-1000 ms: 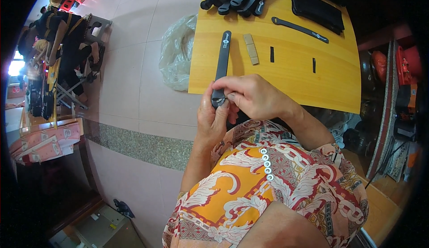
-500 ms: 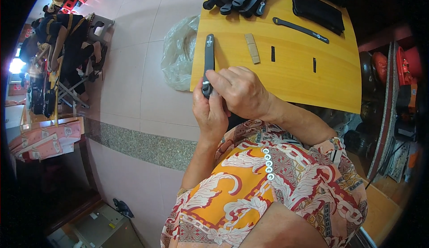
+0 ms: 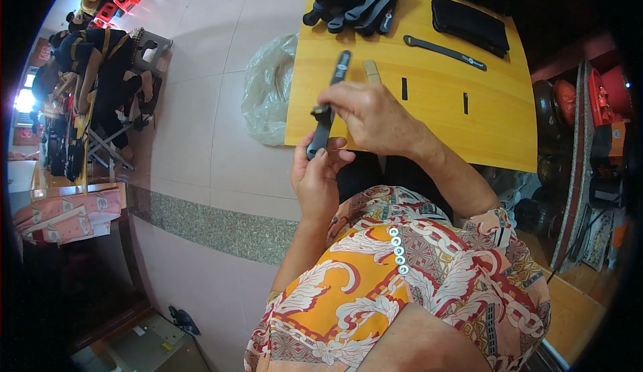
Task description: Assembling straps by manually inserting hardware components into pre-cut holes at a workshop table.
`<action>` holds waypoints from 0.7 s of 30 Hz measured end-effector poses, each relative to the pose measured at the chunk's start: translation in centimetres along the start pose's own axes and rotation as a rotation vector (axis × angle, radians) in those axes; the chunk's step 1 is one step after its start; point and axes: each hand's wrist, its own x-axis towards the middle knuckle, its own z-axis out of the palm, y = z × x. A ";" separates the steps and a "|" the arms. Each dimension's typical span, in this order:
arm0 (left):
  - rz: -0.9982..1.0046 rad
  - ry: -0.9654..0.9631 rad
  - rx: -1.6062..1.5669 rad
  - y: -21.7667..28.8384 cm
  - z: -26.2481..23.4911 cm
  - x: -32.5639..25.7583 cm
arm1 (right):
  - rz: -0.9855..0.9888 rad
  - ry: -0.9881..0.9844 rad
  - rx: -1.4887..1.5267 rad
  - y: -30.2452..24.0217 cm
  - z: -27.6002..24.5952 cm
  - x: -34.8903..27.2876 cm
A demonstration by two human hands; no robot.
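I am looking down on a pale pink tiled floor [image 3: 201, 137] with a speckled grey strip [image 3: 221, 228] running across it, and a yellow wooden tabletop [image 3: 429, 124] that I take as my landmark. At the table's far edge lies a heap of black straps [image 3: 355, 0], and right of that heap a flat black pouch [image 3: 469, 24] with one long black strap [image 3: 445, 50] lying just nearer me. Two short black loops [image 3: 404, 89] sit on the bare wood toward the table's middle, and a small tan strip [image 3: 372, 72] lies left of them. Against the table's left edge, on the floor, slumps a crumpled clear plastic bag [image 3: 268, 91]. Far left of the table I see another person seated on a folding stool [image 3: 100, 84], and red plastic stools [image 3: 117, 4] beyond.

My left hand [image 3: 315, 184] is closed around the lower end of a black strap with a buckle [image 3: 328, 107], thumb pressed on it. My right hand [image 3: 372, 114] pinches the strap's middle with curled fingers. The strap stands tilted over the table's near-left corner.

Against half a second ago, both hands have drawn slightly nearer me, and the strap's top now leans rightward.
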 end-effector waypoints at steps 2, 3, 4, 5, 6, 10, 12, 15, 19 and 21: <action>-0.096 -0.055 -0.187 0.6 -0.2 0.0 | 0.022 -0.056 0.163 -0.8 -0.1 -0.3; -0.104 -0.129 -0.202 0.7 -0.6 -0.2 | 0.004 -0.081 0.191 -1.4 -0.3 -0.2; -0.102 -0.135 -0.197 0.8 -0.6 -0.3 | 0.001 -0.074 0.189 -1.8 -0.1 -0.3; -0.137 -0.103 -0.252 1.0 -0.6 -0.4 | -0.014 -0.120 0.224 -2.0 0.0 -0.4; -0.172 -0.071 -0.307 1.1 -0.6 -0.5 | -0.029 -0.167 0.258 -2.2 0.2 -0.5; -0.088 -0.268 -0.091 0.7 -2.3 -0.1 | -0.038 -0.289 0.343 -2.4 0.6 -1.3; -0.131 -0.266 -0.119 0.6 -2.4 0.7 | -0.041 -0.335 0.318 -2.4 0.4 -1.7; -0.190 -0.224 -0.173 1.0 -1.2 1.4 | -0.159 -0.211 0.307 -2.4 -0.7 -2.4; -0.187 -0.333 -0.150 0.5 0.0 1.5 | 0.097 -0.065 0.002 -1.1 -3.3 -5.2; -0.227 -0.330 -0.082 0.0 1.1 1.3 | 0.113 0.058 0.016 -0.3 -3.7 -6.9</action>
